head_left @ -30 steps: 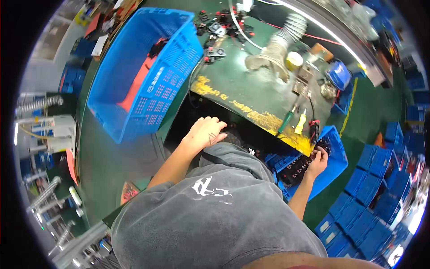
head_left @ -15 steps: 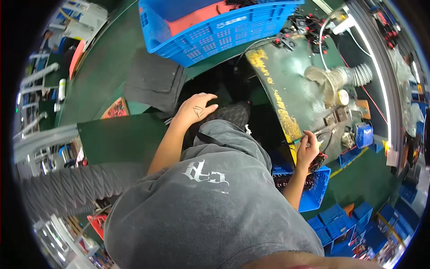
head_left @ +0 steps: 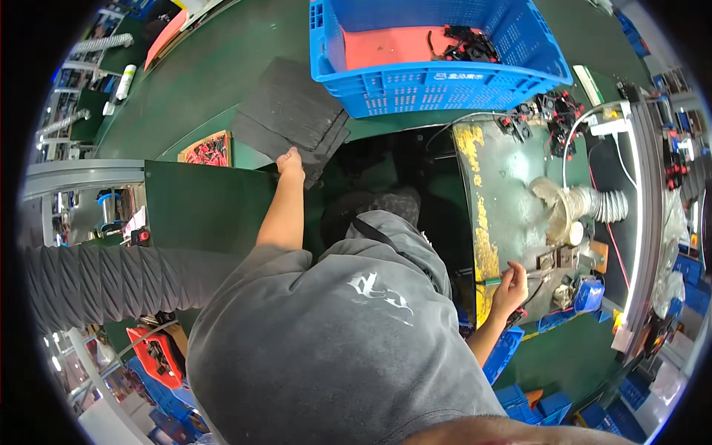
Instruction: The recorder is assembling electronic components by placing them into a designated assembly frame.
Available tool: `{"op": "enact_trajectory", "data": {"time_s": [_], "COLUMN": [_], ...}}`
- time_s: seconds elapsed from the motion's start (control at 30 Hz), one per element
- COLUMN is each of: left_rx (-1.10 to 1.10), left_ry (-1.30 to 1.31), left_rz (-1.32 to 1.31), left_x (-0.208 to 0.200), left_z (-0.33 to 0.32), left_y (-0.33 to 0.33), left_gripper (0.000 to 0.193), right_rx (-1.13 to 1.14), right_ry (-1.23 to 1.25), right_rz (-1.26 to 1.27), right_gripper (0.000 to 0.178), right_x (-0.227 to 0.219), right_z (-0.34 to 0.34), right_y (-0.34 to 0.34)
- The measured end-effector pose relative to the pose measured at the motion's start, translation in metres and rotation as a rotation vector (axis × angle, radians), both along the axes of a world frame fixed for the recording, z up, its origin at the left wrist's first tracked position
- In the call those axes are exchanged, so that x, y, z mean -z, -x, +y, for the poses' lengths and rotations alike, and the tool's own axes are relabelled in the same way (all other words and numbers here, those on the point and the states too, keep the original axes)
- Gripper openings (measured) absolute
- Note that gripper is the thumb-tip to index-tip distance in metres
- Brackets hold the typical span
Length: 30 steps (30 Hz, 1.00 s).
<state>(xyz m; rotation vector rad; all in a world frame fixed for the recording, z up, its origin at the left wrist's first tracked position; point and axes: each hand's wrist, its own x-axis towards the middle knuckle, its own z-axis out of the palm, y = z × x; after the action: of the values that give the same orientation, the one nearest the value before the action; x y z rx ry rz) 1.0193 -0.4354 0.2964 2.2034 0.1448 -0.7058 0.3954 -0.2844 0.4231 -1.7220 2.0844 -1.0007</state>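
Note:
My left hand (head_left: 290, 160) reaches forward to the near edge of a stack of dark grey sheets (head_left: 285, 104). Its fingers are closed at that edge, and part of them is hidden. Over the yellow-worn edge of the green workbench (head_left: 512, 178), my right hand (head_left: 510, 291) is closed around a thin tool (head_left: 491, 282) with a green end. Its fingers cover the middle of the tool, so its exact kind does not show. Left of the sheets lies a small open box of red parts (head_left: 208, 151).
A big blue crate (head_left: 445, 87) with a pink liner and black parts stands ahead. On the right bench are a flexible fume hose (head_left: 604, 205), black-and-red parts (head_left: 560, 119) and a blue block (head_left: 589, 294). A thick grey duct (head_left: 126, 285) crosses at the left.
My left hand has gone from above my lap forward to the grey sheets, its fingers closing there. The right hand keeps the tool. The whole view has shifted, with the crate appearing farther right.

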Motion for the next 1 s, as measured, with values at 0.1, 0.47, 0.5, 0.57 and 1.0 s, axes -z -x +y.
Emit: {"op": "enact_trajectory", "data": {"time_s": [0.1, 0.47, 0.5, 0.57, 1.0], "left_rx": [-0.084, -0.263, -0.352, -0.458, -0.163], "left_ry": [-0.395, -0.040, 0.178, 0.428, 0.471], "left_rz": [-0.195, 0.054, 0.076, 0.140, -0.321], "left_x": [0.004, 0.042, 0.046, 0.056, -0.079], "left_z": [-0.019, -0.006, -0.001, 0.030, 0.050], "left_y": [-0.005, -0.033, -0.038, -0.072, -0.045], "left_gripper": [0.064, 0.052, 0.049, 0.033, 0.035], "right_rx": [0.039, -0.139, -0.158, -0.156, -0.236], "right_ry": [-0.029, -0.188, -0.187, -0.284, -0.273], "right_rz": [0.054, 0.069, 0.066, 0.006, 0.037], "right_gripper": [0.015, 0.015, 0.015, 0.016, 0.015], "right_x": [-0.002, -0.016, -0.018, -0.026, -0.036], "right_z": [-0.006, -0.090, -0.100, -0.118, -0.113], "right_y": [-0.002, -0.006, -0.009, -0.020, -0.023]}}
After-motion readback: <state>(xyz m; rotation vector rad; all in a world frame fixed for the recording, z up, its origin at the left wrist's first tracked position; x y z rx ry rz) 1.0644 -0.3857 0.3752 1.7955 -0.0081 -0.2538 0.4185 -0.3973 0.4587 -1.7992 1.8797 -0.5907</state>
